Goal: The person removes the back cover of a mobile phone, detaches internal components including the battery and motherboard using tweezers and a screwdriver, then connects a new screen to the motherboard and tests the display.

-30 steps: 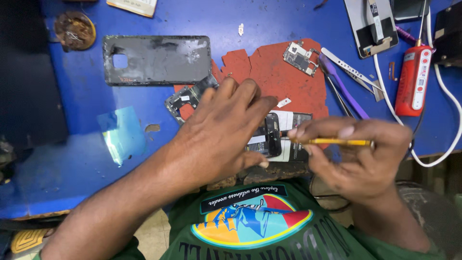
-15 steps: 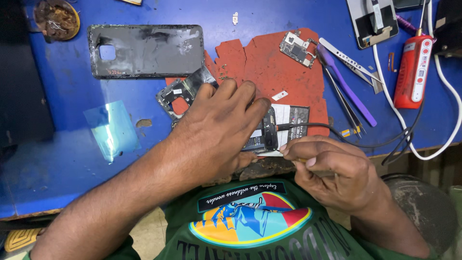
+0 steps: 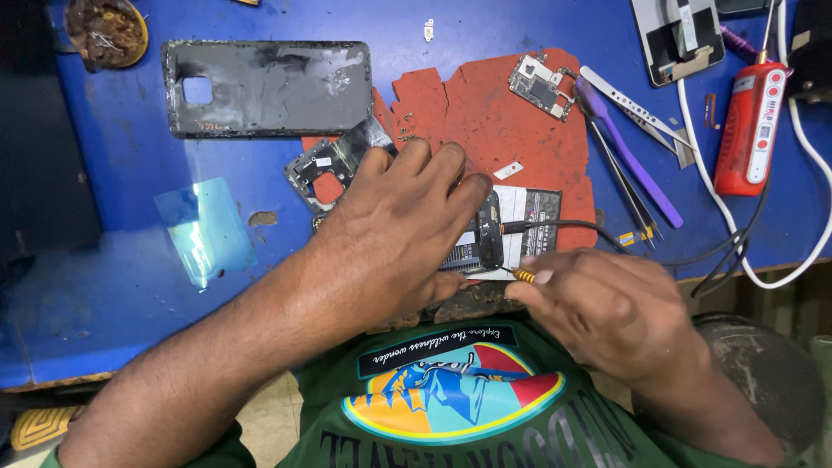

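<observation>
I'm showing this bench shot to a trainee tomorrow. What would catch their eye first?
Probably the two hands at the near edge: the left hand pressing down on an opened phone, the right hand pinching a small yellow-handled tool beside it. Next, the torn red mat on the blue bench, and the black back cover at upper left.

Phone repair workshop, blue workbench, phone back cover at 11 o'clock, circuit board, tweezers at 1 o'clock

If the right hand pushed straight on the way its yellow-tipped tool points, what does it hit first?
Most likely the left hand, which presses on the opened phone. The right hand aims the tool tip leftward at the phone's near edge; depth is unclear.
</observation>
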